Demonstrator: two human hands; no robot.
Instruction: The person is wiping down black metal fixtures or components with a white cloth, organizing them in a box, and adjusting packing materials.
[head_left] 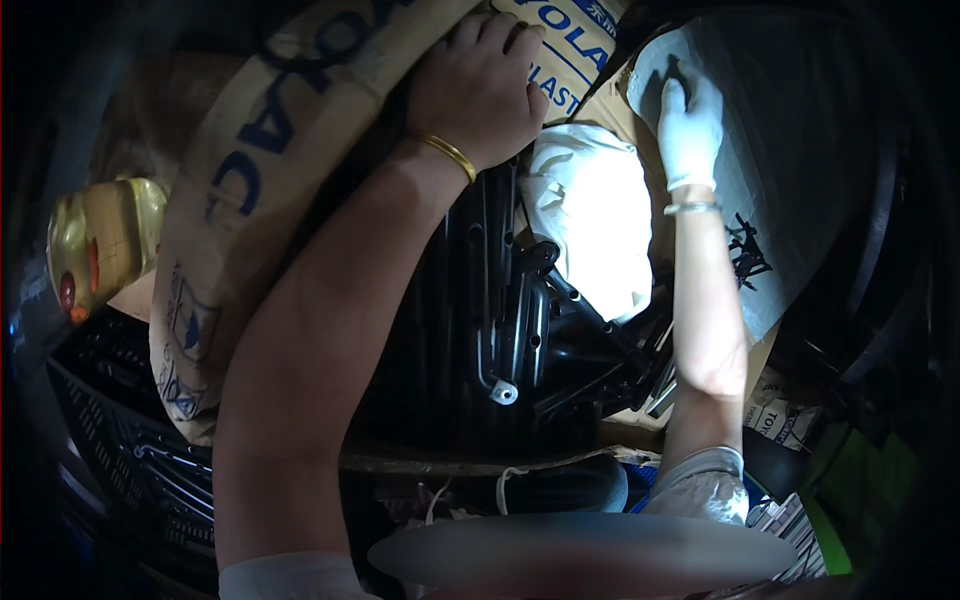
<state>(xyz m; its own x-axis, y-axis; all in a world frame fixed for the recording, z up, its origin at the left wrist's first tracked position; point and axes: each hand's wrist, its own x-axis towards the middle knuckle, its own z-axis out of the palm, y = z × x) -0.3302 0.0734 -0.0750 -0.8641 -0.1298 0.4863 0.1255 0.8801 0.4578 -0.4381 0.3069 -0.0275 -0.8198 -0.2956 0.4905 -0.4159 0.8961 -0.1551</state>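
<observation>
1. The left hand [478, 90] lay palm-down on a tan paper sack [270, 150], fingers curled over its upper edge, apparently pinning it aside so the pile beneath stayed uncovered.
2. The right hand [690, 125], in a white glove, pressed open and flat on a grey sheet [800, 150], gripping nothing.
3. Between the forearms sat black plastic parts [500, 310] and a white bag [590, 220].
4. A yellow bottle [105, 235] stood at far left.
</observation>
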